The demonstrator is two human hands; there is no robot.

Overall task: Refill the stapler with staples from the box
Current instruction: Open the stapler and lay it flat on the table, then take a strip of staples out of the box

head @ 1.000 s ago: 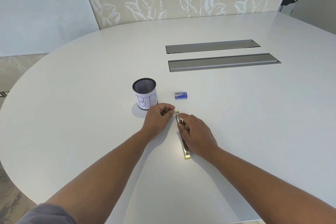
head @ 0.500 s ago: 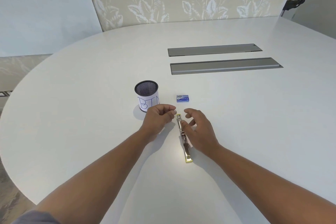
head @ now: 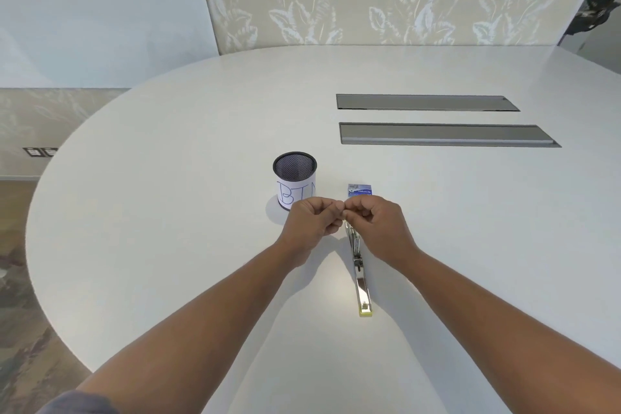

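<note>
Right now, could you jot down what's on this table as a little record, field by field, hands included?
surface: white oval table
stapler: lies opened out flat, long axis pointing away from the person
staple box: small blue box beyond the hands
cup: black mesh cup with a handwritten paper label, left of the box
left hand: fingers curled, fingertips meeting the right hand's
right hand: the same, above the stapler's far end
held item: too small to tell

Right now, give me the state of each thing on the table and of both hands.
stapler: opened out flat on the table, untouched
staple box: lying flat, closed as far as shows
mesh cup: upright, open top
left hand: fingers curled, fingertips meeting the right's
right hand: fingers curled; anything pinched is too small to see
</note>
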